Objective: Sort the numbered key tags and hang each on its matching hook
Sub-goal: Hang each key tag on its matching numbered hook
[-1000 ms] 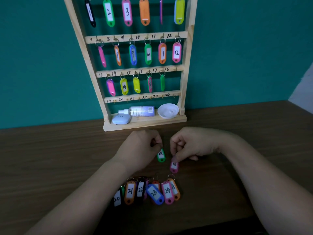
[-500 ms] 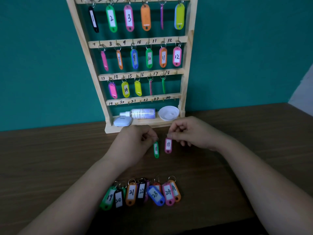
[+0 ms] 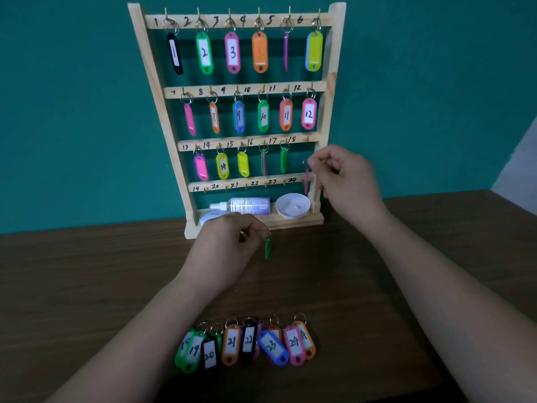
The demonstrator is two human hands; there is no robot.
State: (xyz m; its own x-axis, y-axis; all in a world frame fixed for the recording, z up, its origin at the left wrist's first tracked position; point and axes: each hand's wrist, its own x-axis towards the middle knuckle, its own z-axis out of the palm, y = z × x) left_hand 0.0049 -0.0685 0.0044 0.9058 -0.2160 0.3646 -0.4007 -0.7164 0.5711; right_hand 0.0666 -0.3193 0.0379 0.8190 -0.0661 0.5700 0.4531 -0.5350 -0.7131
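Observation:
A wooden key rack (image 3: 331, 91) stands against the teal wall, its three upper rows hung with coloured numbered tags. My right hand (image 3: 345, 181) pinches the ring of a pink tag (image 3: 307, 180), edge-on, just below the bare hook 18 (image 3: 307, 139) at the right end of the third row. My left hand (image 3: 229, 245) pinches the ring of a green tag (image 3: 267, 248) that dangles above the table in front of the rack. Several tags numbered 19 to 24 (image 3: 247, 344) lie in a row near the table's front. The bottom row of hooks (image 3: 247, 186) is bare.
On the rack's base shelf lie a white spray bottle (image 3: 247, 205), a white lid or dish (image 3: 293, 205) and a small white case (image 3: 210, 216). The dark wooden table (image 3: 87, 280) runs left and right of my arms.
My right hand has risen from the table with the pink tag up to the rack's right side near hook 18. My left hand has lifted slightly with the green tag.

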